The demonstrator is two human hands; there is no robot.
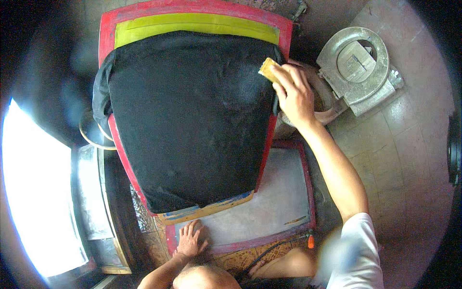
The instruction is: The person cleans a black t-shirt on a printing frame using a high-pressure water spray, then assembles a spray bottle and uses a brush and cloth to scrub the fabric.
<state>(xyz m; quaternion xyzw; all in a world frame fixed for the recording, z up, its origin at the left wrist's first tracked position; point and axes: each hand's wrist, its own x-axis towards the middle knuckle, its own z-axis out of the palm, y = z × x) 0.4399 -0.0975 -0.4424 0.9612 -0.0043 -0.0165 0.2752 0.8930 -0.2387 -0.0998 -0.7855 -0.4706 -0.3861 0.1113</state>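
My right hand (296, 95) grips a small yellow block (270, 70) with a whitish, uneven edge, at the upper right of a black fabric garment (191, 119). The garment is stretched over a board, and the board's bare wooden end (205, 210), streaked with blue, shows at the near side. A faint pale haze marks the cloth left of the block. Fingers apart and holding nothing, my left hand (190, 240) is at the near left corner of a screen printing frame (260, 202) with grey mesh and a reddish border, just below the board end.
Under the garment lies another red-bordered frame (196, 7) with a yellow-green panel (202, 23). To the right on the tiled floor (389, 155) stands a dusty metal stand with a round ring (382, 57). A dark hose (270, 249) with an orange tip (310, 242) runs near my leg.
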